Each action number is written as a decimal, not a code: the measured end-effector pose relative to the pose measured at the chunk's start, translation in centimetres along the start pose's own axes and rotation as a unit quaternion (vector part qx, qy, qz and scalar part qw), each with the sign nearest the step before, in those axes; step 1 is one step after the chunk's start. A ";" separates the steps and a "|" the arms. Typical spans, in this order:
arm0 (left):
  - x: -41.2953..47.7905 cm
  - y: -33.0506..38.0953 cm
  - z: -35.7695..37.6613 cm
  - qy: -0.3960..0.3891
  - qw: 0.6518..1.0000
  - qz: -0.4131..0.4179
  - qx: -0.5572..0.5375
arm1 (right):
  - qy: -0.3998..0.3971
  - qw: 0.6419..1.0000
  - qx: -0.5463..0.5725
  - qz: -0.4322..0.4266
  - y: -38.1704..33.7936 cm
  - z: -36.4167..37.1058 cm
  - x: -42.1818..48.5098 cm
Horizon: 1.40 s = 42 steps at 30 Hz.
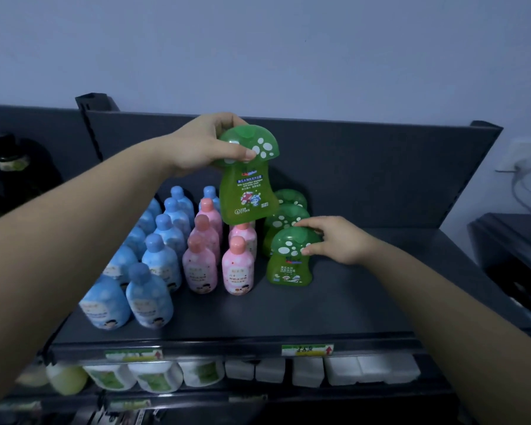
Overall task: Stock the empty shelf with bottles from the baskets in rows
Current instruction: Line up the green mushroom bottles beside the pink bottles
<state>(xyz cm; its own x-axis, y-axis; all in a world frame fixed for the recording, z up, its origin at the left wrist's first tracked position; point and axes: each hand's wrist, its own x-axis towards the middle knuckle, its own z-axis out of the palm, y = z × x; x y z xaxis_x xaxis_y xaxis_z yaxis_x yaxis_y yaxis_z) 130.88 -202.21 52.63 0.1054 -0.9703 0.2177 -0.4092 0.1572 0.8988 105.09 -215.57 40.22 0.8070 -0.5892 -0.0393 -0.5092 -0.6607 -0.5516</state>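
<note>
My left hand (207, 145) grips the mushroom-shaped cap of a green bottle (248, 191) and holds it in the air above the pink rows. My right hand (339, 239) pinches the cap of another green mushroom bottle (289, 265), which stands on the dark shelf (334, 305) at the front of a green row (285, 211). Two more green bottles stand behind it. To the left stand rows of pink bottles (238, 269) and, further left, rows of blue bottles (149, 297).
The shelf's dark back panel (365, 173) rises behind the bottles. Bare shelf surface lies to the right of the green row and in front of it. A lower shelf holds white and green containers (307, 371). Price tags (307, 350) sit on the front edge.
</note>
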 end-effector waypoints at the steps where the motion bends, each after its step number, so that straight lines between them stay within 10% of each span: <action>1: -0.1 0.0 0.1 0.005 1.000 -0.001 0.001 | -0.006 1.000 0.009 0.001 0.2 -0.1 0.0; 14: -1.0 0.5 1.4 0.019 1.000 -0.017 0.011 | -0.044 0.998 0.004 -0.038 0.2 -0.8 0.7; 23: -1.3 1.4 5.4 -0.026 0.998 -0.037 0.037 | 0.077 0.955 0.257 -0.125 -4.9 -7.5 -2.1; 42: -4.2 -5.7 12.7 -0.004 0.973 -0.034 0.226 | 0.045 0.992 0.035 -0.115 -1.3 -1.2 -4.6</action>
<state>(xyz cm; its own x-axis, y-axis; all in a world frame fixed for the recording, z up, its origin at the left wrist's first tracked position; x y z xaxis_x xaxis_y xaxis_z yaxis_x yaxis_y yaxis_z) 121.23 -201.35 41.74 0.1403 -0.9773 0.1588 -0.7592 -0.0032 0.6509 101.72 -212.55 42.07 0.8678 -0.4677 0.1678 -0.2899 -0.7509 -0.5933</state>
